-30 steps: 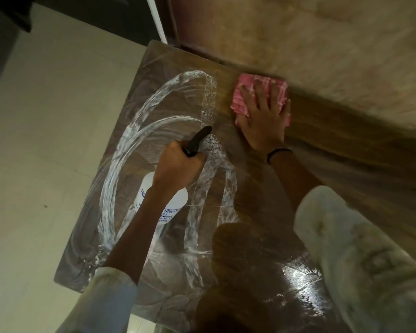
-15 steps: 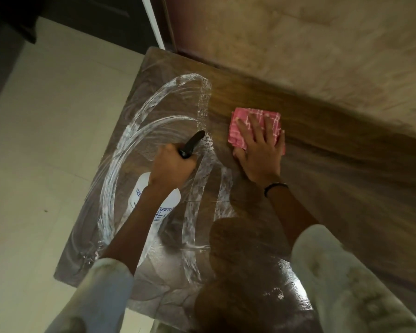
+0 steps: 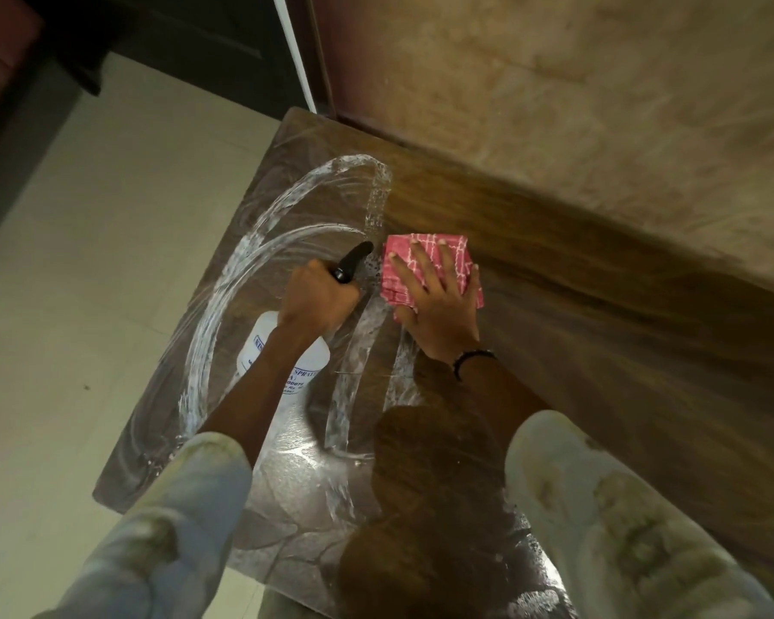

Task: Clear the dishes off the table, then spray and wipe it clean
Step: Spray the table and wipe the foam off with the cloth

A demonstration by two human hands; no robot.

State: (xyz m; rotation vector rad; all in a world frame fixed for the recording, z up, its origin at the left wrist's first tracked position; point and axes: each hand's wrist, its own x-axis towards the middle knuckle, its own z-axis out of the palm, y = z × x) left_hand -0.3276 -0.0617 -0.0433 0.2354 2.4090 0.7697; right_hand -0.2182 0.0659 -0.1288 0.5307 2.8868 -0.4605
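Observation:
A dark wooden table (image 3: 577,332) fills the middle of the head view, streaked with white arcs of wet spray on its left half. My right hand (image 3: 439,314) presses flat, fingers spread, on a folded pink checked cloth (image 3: 454,254) lying on the table. My left hand (image 3: 320,299) grips the neck of a white spray bottle (image 3: 262,346) with a black nozzle (image 3: 354,259) pointing toward the cloth. The bottle's lower body is partly hidden under my forearm. No dishes show on the table.
A beige wall (image 3: 577,105) runs along the table's far side. Pale floor tiles (image 3: 86,283) lie to the left, beyond the table's left edge. A white door frame (image 3: 293,55) and dark furniture stand at the top left.
My right hand has drawn the pink cloth back from the wall edge toward me and leftward, close to the bottle's nozzle. The left hand kept holding the bottle in place.

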